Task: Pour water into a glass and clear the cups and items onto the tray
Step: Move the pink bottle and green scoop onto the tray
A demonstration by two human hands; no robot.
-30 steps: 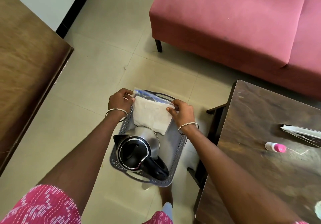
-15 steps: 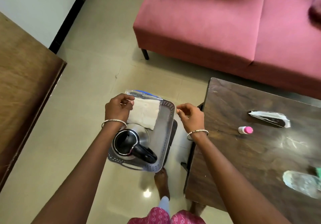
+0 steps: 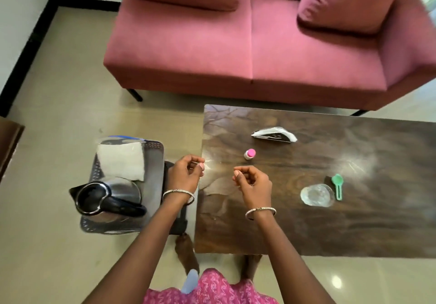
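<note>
A grey perforated tray (image 3: 156,162) sits on a dark stool left of the wooden table (image 3: 354,228). It carries a steel kettle (image 3: 107,197) with a black handle and a folded white cloth (image 3: 121,162) lying over a clear bag. On the table are a small pink-capped bottle (image 3: 249,154), a white and black packet (image 3: 273,135), a clear glass (image 3: 317,195) and a green scoop (image 3: 337,185). My left hand (image 3: 186,174) hovers at the table's left edge, beside the tray. My right hand (image 3: 253,183) hovers over the table. Both have loosely curled fingers and hold nothing.
A pink sofa (image 3: 247,44) stands behind the table. Beige tiled floor (image 3: 59,115) lies left of the tray. The corner of a brown wooden surface (image 3: 9,138) shows at the far left. My bare feet stand at the table's near edge.
Both hands let go of the white cloth and the tray and moved right towards the table. The view swung right, bringing the whole table in.
</note>
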